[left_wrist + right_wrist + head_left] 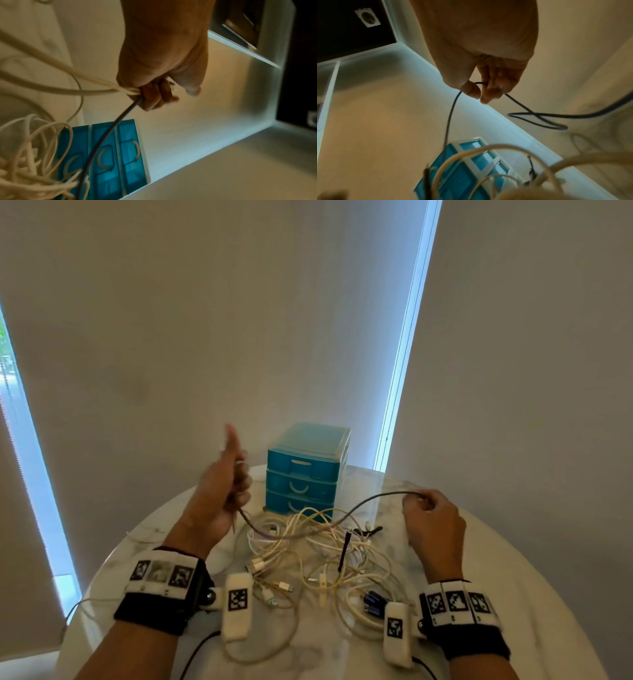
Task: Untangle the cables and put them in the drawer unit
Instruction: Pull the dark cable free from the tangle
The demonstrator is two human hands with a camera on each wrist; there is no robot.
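A dark cable (346, 513) hangs in a sagging arc between my two hands, above a tangle of white cables (318, 556) on the round marble table (520, 570). My left hand (239, 487) is raised with its thumb up and grips one end of the dark cable (109, 134) in a fist. In the left wrist view, white strands (72, 75) also run into that left hand (154, 94). My right hand (416, 501) pinches the dark cable (449, 119) between thumb and fingers (486, 88). The blue three-drawer unit (305, 470) stands behind the tangle, all drawers closed.
A black strap (344, 553) lies upright in the tangle, and blue plugs (371, 602) lie near my right wrist. A small black connector (368, 531) sits right of the drawer unit. Closed blinds hang behind the table, whose far edge is just past the unit.
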